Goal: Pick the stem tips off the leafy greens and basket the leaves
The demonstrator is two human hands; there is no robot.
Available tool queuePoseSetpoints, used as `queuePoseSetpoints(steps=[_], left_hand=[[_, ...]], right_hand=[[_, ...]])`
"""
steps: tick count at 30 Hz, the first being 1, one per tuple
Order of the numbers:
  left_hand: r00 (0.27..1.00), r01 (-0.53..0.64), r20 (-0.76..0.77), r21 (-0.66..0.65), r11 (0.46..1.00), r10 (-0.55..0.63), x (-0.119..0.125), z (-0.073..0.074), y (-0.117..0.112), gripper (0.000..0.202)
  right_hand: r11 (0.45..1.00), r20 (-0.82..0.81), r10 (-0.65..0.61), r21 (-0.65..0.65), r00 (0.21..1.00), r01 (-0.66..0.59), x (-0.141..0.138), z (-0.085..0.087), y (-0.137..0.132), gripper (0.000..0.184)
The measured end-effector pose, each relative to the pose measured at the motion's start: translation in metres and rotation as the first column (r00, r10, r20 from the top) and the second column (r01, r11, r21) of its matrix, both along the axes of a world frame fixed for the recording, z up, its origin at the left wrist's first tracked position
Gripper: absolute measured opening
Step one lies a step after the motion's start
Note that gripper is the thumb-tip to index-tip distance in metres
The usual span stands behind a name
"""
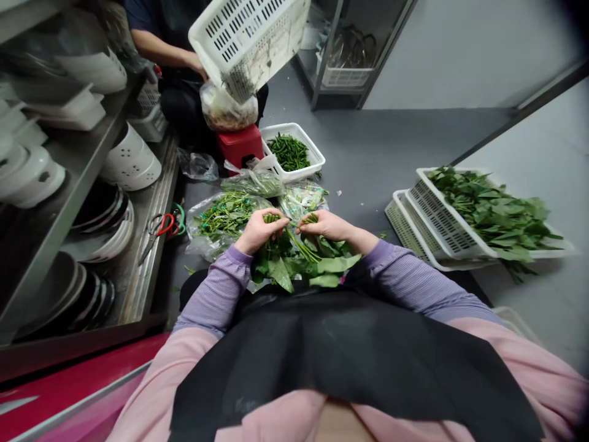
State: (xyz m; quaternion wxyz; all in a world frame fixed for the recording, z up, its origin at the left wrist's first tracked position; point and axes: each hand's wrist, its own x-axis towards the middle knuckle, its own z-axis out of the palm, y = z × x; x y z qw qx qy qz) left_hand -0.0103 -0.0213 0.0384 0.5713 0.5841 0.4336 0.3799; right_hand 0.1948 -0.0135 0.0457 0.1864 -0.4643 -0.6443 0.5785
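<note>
My left hand [260, 229] and my right hand [326, 225] are both closed around a bunch of leafy green vegetables [301, 261] held over my lap, above a black apron [331, 350]. The stems run between the two hands and the broad leaves hang toward me. Just beyond my hands a clear plastic bag with cut green stems [223, 216] lies on the grey floor.
White slotted baskets with picked leaves [494, 212] sit at the right. A white tray of green chillies [289, 152] and a red stool [240, 145] lie ahead, where another person tips a white basket [248, 43]. Scissors [161, 227] rest on the steel shelf with stacked bowls at left.
</note>
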Motion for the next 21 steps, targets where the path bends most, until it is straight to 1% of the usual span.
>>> queuePoseSetpoints(steps=[2, 4, 5, 7, 8, 9, 10, 12, 13, 15, 17, 19, 21], left_hand=[[1.000, -0.006, 0.006, 0.000, 1.000, 0.006, 0.000, 0.001, -0.001, 0.029], [1.000, -0.016, 0.010, 0.000, 1.000, 0.016, 0.000, 0.002, -0.001, 0.029], [1.000, -0.024, 0.013, 0.001, 1.000, 0.024, 0.000, 0.002, -0.001, 0.028], [0.999, -0.037, 0.014, -0.005, 0.999, 0.037, 0.000, 0.003, -0.001, 0.029], [0.999, -0.040, 0.014, -0.011, 0.999, 0.040, 0.000, 0.003, -0.002, 0.029], [0.999, -0.041, 0.014, -0.016, 0.999, 0.041, 0.000, 0.003, -0.002, 0.030], [0.999, -0.038, 0.013, -0.024, 0.999, 0.038, 0.001, 0.003, -0.002, 0.030], [0.999, -0.034, 0.014, -0.053, 0.998, 0.035, 0.003, 0.002, -0.002, 0.031], [0.999, -0.038, 0.015, -0.072, 0.997, 0.039, 0.004, 0.000, -0.002, 0.030], [0.998, -0.063, 0.016, -0.108, 0.992, 0.065, 0.007, -0.003, -0.001, 0.029], [0.994, -0.102, 0.014, -0.119, 0.988, 0.104, 0.009, -0.006, 0.000, 0.027], [0.990, -0.141, 0.005, -0.108, 0.984, 0.142, 0.009, -0.008, 0.000, 0.027], [0.985, -0.173, -0.009, -0.092, 0.981, 0.173, 0.008, -0.007, 0.001, 0.027]], right_hand=[[0.995, 0.065, -0.024, 0.094, 0.998, 0.018, -0.002, 0.002, 0.000, 0.027], [0.975, 0.105, -0.047, 0.220, 0.993, 0.023, -0.003, 0.004, -0.001, 0.026], [0.953, 0.122, -0.062, 0.302, 0.991, 0.023, -0.004, 0.005, -0.002, 0.025], [0.886, 0.145, -0.108, 0.463, 0.984, 0.029, -0.003, 0.007, -0.006, 0.023], [0.861, 0.150, -0.123, 0.508, 0.981, 0.030, -0.003, 0.008, -0.008, 0.022], [0.859, 0.157, -0.118, 0.512, 0.981, 0.021, -0.002, 0.010, -0.010, 0.023], [0.882, 0.171, -0.086, 0.471, 0.981, -0.005, -0.002, 0.011, -0.012, 0.025], [0.948, 0.210, 0.038, 0.303, 0.977, -0.102, -0.002, 0.012, -0.015, 0.030], [0.967, 0.219, 0.107, 0.203, 0.970, -0.152, -0.003, 0.011, -0.016, 0.032], [0.979, 0.177, 0.192, 0.032, 0.965, -0.201, -0.006, 0.008, -0.017, 0.035], [0.979, 0.058, 0.182, -0.108, 0.982, -0.175, -0.009, 0.001, -0.017, 0.034], [0.964, -0.056, 0.115, -0.234, 0.992, -0.125, -0.010, -0.006, -0.018, 0.033], [0.945, -0.123, 0.037, -0.319, 0.992, -0.075, -0.010, -0.012, -0.018, 0.031]])
